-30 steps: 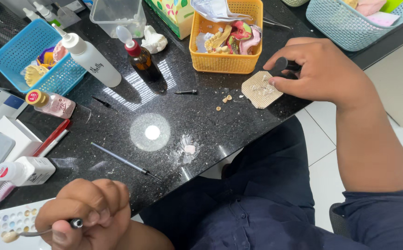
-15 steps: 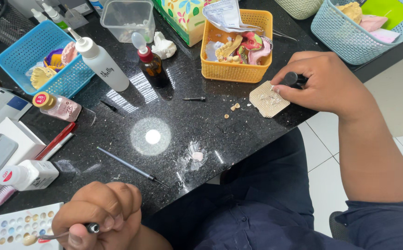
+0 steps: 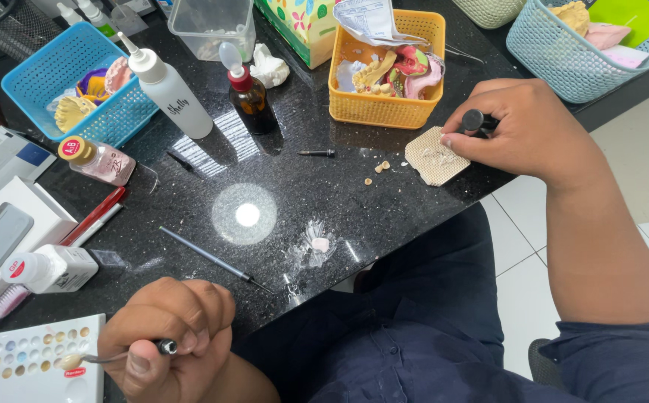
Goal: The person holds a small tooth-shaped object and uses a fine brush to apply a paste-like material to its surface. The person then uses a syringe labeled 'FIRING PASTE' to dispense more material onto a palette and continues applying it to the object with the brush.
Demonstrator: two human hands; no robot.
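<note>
Nearest you, your left hand [image 3: 171, 339] is curled in a tight grip around a thin metal tool [image 3: 108, 358], thumb and fingers pinched on its dark handle; a small pale piece sits on its tip, held over the shade palette [image 3: 18, 362] at the desk's near edge. Just beyond, a slim dark probe [image 3: 212, 257] lies flat on the black desk [image 3: 279, 179], with a small clear scrap [image 3: 317, 245] beside it. To the left stand a white bottle on its side [image 3: 52, 269] and a red pen [image 3: 93, 216]. Farther out on the right, your right hand [image 3: 522, 130] rests at the desk edge, fingers closed around a short black cylinder [image 3: 473, 119] while the fingertips press on a beige mesh pad [image 3: 435, 155]. Farthest stand the brown dropper bottle [image 3: 248, 93], the orange basket [image 3: 384, 108] and the blue basket [image 3: 63, 71].
</note>
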